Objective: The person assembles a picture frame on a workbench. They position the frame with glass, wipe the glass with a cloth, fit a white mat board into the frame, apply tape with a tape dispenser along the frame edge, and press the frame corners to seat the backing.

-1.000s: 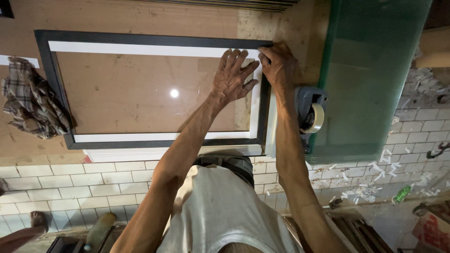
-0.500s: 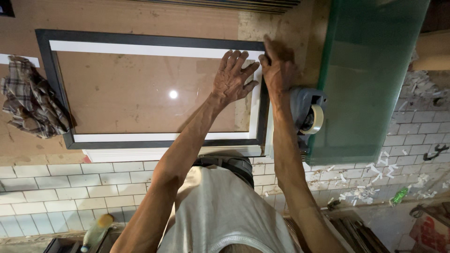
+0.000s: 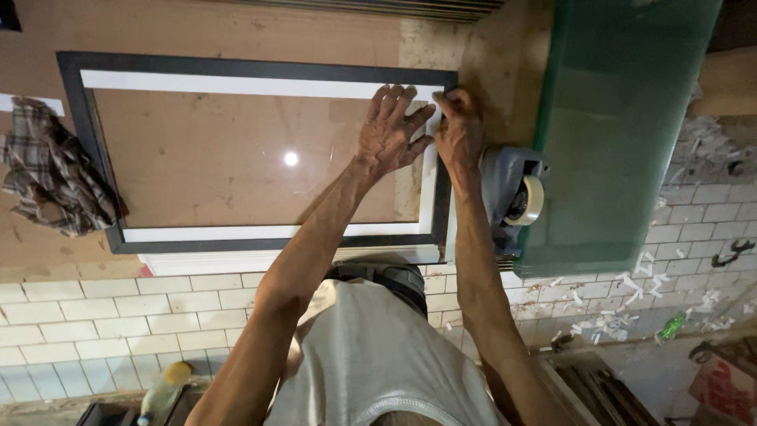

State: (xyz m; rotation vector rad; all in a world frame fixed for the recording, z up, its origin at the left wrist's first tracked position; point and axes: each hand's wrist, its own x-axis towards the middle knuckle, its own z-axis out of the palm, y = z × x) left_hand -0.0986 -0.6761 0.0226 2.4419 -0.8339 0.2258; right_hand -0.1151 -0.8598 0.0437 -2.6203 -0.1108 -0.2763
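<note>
Warm, fairly dim indoor light falls from above me. One small round white glare spot sits on the glass of the dark rectangular picture frame with its white inner border (image 3: pixel 260 154), a lamp mirrored there. My left hand (image 3: pixel 390 134) and right hand (image 3: pixel 460 134) throw only soft, faint shadows on it. The centre is sharp; my pale shirt at the bottom edge is soft and stretched by the wide lens. The lower corners are darker and murky.
</note>
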